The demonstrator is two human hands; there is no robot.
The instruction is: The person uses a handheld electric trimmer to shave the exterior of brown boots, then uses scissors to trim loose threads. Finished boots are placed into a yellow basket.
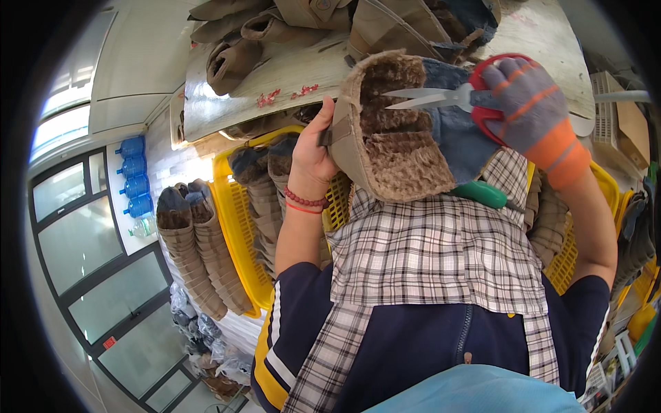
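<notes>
1. Room: we log dark-framed glass panels (124, 299) at left, with blue water bottles (136, 182) in a row beside them.
2. Table (310, 72): pale, worn top; beige caps (234, 63) are heaped beyond its near edge, toward the far side.
3. Yellow baskets (237, 241) stand below the near edge, left and right, loaded with stacked caps.
4. Cap in work: the fleece-lined cap (406, 168), blue cloth inside, is held up at the table's near edge, opening toward us. Unsupported from below as far as we see, it could twist if the one-handed grip slackened.
5. Hands: bare left hand (313, 155) pinches the cap's left rim, thumb outside, other fingers hidden. Gloved right hand (533, 107) is curled round the red scissors (465, 98).
6. Blades narrowly parted, tips toward the left hand. We judge a slip or overreach could nick fleece or that unprotected hand.
7. Green-handled tool (480, 194), under the cap against the checked apron (427, 255): might drop if knocked; support unclear.
8. Red scraps (268, 98) lie by the near edge.
</notes>
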